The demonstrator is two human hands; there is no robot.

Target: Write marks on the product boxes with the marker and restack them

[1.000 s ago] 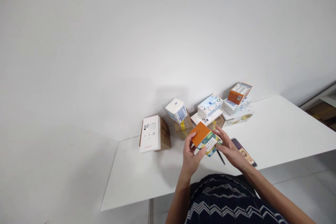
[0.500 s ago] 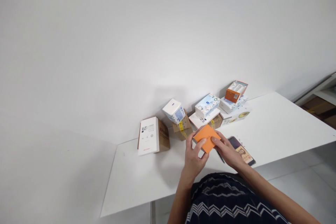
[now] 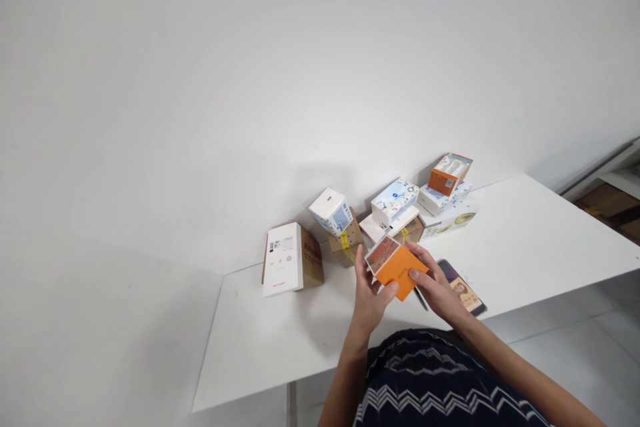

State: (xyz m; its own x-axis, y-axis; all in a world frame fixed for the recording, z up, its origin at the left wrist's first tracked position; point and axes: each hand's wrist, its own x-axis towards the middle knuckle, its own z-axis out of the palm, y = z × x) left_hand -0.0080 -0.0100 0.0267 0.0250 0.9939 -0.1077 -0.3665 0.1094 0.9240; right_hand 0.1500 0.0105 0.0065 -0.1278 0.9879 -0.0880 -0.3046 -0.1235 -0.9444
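Just above the white table [image 3: 260,340], a small orange box [image 3: 401,273] is tilted between my two hands. One side of it carries a reddish picture with a pale border, and the orange face has faint lettering. My left hand [image 3: 369,297] grips the box from the left, thumb on its lower corner and fingers along its far side. From the right, my right hand [image 3: 434,283] holds it with the thumb pressed on the orange face. A dark pen-like stick [image 3: 421,299] lies below, partly hidden. Beside my right hand rests a phone [image 3: 461,288], its screen lit with a picture.
Along the wall stand a brown carton with a white box [image 3: 281,260] against it, a white-blue box [image 3: 331,211] on a taped carton [image 3: 347,245], a floral box [image 3: 395,200] on a white flat box, and an orange-white box [image 3: 450,173] atop stacked boxes. Shelving [image 3: 613,193] stands right.
The orange box has turned in my hands, so its reddish picture side now shows. My left thumb has slid lower on it, and the left fingers have loosened outward.
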